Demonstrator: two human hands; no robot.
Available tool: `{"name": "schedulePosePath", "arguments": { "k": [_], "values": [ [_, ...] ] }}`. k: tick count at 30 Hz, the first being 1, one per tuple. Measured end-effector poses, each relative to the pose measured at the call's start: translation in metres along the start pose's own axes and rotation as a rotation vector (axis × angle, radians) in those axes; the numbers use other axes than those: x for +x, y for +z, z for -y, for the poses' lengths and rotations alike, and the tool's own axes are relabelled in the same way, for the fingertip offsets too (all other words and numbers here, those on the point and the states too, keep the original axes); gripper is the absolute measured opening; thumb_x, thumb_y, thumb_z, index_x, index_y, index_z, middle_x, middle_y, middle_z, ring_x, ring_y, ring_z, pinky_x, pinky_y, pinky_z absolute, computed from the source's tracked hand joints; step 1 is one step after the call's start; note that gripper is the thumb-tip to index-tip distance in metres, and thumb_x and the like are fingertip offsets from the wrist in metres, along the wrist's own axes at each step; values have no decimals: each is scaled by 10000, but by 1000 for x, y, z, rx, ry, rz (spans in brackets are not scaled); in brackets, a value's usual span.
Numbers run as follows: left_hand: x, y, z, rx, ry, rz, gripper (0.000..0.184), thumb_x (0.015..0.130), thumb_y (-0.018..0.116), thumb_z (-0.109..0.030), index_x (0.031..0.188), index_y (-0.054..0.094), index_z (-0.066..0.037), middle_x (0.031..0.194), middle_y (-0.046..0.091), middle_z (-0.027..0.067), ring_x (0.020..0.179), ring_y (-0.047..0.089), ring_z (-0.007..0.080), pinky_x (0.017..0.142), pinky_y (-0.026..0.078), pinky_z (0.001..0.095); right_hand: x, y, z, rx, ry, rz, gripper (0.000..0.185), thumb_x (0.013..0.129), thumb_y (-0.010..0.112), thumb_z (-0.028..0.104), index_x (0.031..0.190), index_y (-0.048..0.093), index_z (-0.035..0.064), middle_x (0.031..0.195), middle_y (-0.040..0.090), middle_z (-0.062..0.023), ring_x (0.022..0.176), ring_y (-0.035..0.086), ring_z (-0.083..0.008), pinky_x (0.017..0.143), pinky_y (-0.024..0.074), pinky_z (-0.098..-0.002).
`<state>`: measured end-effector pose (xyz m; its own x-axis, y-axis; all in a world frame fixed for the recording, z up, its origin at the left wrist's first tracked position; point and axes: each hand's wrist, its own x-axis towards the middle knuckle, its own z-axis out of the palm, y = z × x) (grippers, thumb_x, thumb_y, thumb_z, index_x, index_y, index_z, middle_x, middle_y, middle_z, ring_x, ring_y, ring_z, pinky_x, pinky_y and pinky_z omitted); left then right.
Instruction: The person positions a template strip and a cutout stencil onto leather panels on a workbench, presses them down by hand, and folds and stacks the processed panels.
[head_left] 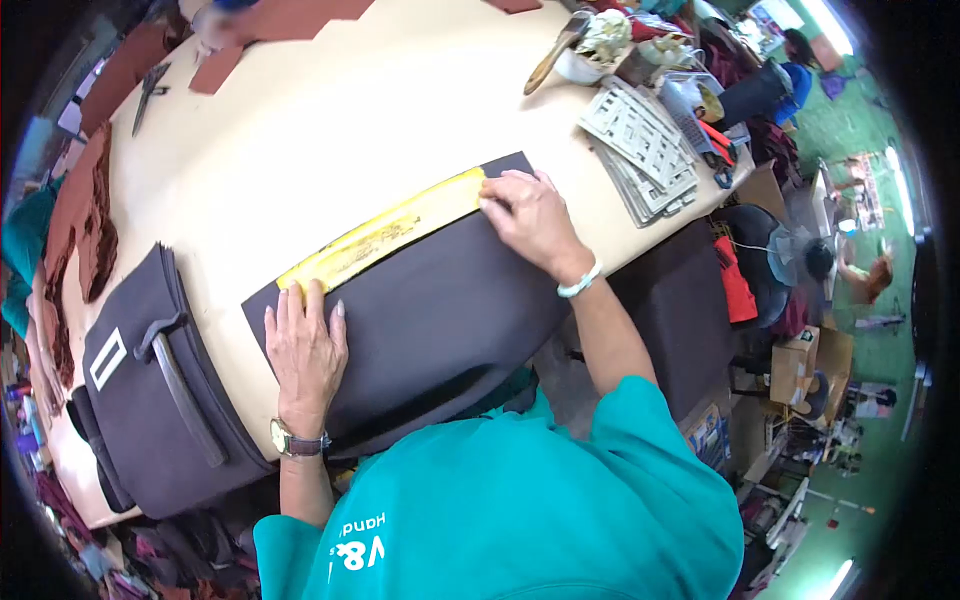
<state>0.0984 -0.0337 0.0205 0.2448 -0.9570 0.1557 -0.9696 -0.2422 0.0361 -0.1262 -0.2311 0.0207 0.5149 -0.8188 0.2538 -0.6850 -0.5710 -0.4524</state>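
Observation:
A long yellow strip (385,232) with dark worn marks lies slantwise along the upper edge of a dark sheet of material (430,310). My left hand (305,345) rests flat on the sheet, fingers stretched, its fingertips on the strip's left end. At the other end, my right hand (535,220) has its fingers bent and pinched together on the strip's tip. The sheet's near part hangs over the table edge toward my body. To the left, a hammer (185,390) lies on a stack of dark pieces (150,440), beside a small white rectangular frame (108,358).
Grey slotted templates (640,145) are piled at the table's right edge. Behind them are a brush (557,55), a white bowl (585,68) and a basket (690,105). Scissors (150,95) and brown pieces (85,220) lie left. Another person's hand (212,30) is at the far side.

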Motion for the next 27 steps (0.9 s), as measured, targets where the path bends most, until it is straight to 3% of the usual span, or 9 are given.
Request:
{"name": "schedulePosePath", "arguments": {
  "k": [2, 4, 6, 9, 12, 17, 20, 25, 27],
  "values": [
    [4, -3, -3, 45, 63, -39, 381, 871, 541, -233, 1213, 523, -65, 1034, 524, 179, 953, 526, 297, 824, 401, 411, 15, -14, -28, 230, 114, -26, 205, 817, 555, 163, 909, 659, 12, 970, 646, -127, 929, 605, -294, 868, 454, -399],
    [3, 3, -1, 66, 93, -75, 380, 866, 546, -235, 1214, 530, -83, 936, 511, 160, 867, 521, 281, 748, 401, 394, 35, -28, -79, 86, 34, -330, 189, 813, 558, 157, 893, 671, 28, 955, 649, -140, 869, 617, -323, 797, 488, -356],
    [5, 4, 0, 39, 89, -78, 384, 864, 549, -242, 1212, 535, -82, 901, 504, 149, 839, 515, 276, 727, 400, 385, 56, -53, -120, -90, 167, -425, 192, 806, 561, 155, 917, 682, 56, 947, 655, -146, 895, 617, -322, 814, 481, -391],
    [5, 0, -4, -12, 34, -12, 395, 851, 556, -258, 1193, 550, -62, 899, 510, 167, 910, 520, 311, 787, 419, 436, 87, -75, -165, -236, 351, -372, 212, 797, 563, 166, 935, 684, 60, 970, 651, -155, 912, 613, -328, 817, 480, -408],
    [7, -5, -5, -55, 14, 21, 391, 846, 561, -263, 1181, 557, -62, 881, 504, 162, 892, 516, 307, 760, 417, 426, 115, -76, -206, -277, 254, -320, 219, 804, 560, 180, 941, 687, 68, 994, 646, -156, 923, 608, -334, 826, 478, -417],
    [5, 0, -4, -26, 26, -12, 416, 831, 581, -287, 1187, 558, -73, 909, 506, 152, 898, 516, 299, 753, 416, 418, 133, -74, -208, -572, 352, -77, 347, 805, 591, 385, 925, 672, 69, 939, 663, -162, 904, 630, -330, 799, 493, -432],
    [5, -1, -5, -26, 45, -33, 416, 823, 599, -283, 1182, 549, -78, 908, 504, 151, 866, 528, 294, 750, 418, 391, 138, -68, -216, -543, 315, -83, 357, 806, 593, 399, 900, 671, 63, 912, 663, -168, 865, 644, -320, 782, 502, -429],
    [6, -6, -10, -41, 10, -7, 429, 818, 612, -280, 1194, 553, -82, 937, 508, 151, 882, 533, 306, 770, 428, 402, 135, -72, -216, -667, 147, -168, 219, 829, 448, 135, 878, 652, 72, 795, 666, -159, 742, 660, -324, 678, 511, -442],
    [5, -6, -11, -51, 1, -15, 428, 818, 614, -278, 1196, 555, -86, 941, 509, 153, 896, 535, 311, 784, 429, 403, 127, -83, -200, -535, 152, -243, 214, 831, 441, 120, 913, 633, 77, 815, 662, -170, 763, 654, -337, 691, 506, -450]
  ]
}}
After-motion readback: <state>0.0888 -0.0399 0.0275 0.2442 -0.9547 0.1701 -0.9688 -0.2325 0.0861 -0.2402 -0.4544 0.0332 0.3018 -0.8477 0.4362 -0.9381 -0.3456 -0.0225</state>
